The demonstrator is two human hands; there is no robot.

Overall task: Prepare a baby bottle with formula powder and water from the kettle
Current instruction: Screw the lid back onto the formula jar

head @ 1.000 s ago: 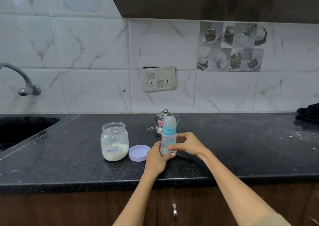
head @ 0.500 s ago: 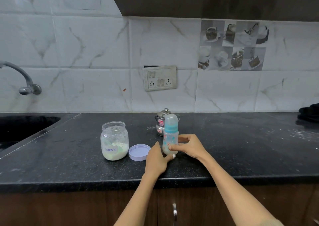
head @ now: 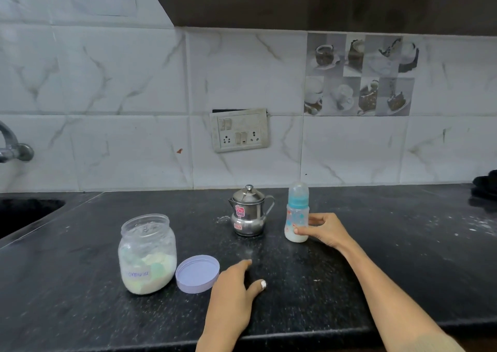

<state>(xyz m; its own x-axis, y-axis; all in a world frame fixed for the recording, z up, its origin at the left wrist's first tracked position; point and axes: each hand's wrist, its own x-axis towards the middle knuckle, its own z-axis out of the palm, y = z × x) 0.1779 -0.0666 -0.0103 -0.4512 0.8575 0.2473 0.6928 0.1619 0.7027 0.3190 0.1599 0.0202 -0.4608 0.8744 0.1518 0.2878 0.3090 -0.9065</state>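
Counter (head: 376,257) runs left to right, wall behind. Sink (head: 24,214) at far left, tap (head: 13,150) above it. Jar (head: 147,255) stands on counter, left of middle, powder inside. Lid (head: 197,273) lies flat just right of jar, nr front. Kettle (head: 248,211) stands behind lid, twd wall. Bottle (head: 296,213) upright just right of kettle, not touching it. Right hand (head: 324,230) at bottle's right side. Left hand (head: 234,298) nr front edge, just right of lid. Socket plate (head: 240,130) on wall above kettle.

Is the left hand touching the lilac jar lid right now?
Apart. The head view shows bare black counter between the left hand and the lilac jar lid; the hand's fingers point past the lid's right rim.
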